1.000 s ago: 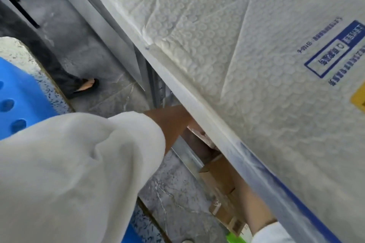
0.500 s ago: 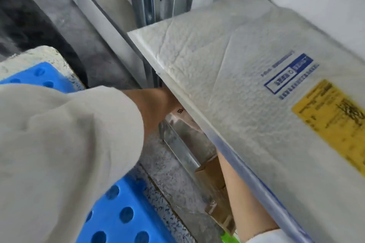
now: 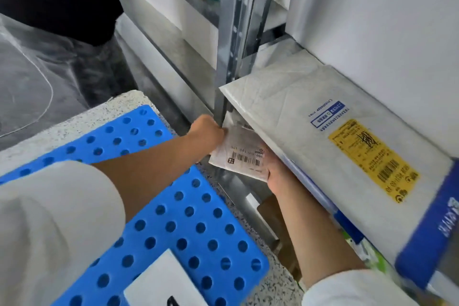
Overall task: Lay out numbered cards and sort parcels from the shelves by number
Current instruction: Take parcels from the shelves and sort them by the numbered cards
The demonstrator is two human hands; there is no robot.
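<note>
A small white parcel with a barcode label sticks out from under the shelf's edge. My left hand grips its upper left corner, fingers curled. My right hand holds its lower right edge from beneath, partly hidden by the shelf. Above them a large white bubble mailer with a yellow label lies on the shelf. A white numbered card rests on the blue perforated board at the bottom; only a bit of its black digit shows.
A metal shelf upright stands just behind my left hand. Brown cardboard boxes sit on the lower shelf. Another person in dark clothes stands at the upper left. The speckled table edge borders the blue board.
Both hands were reaching under the shelf with nothing visible in them; now they have drawn out a small white parcel. My view has pulled back and up.
</note>
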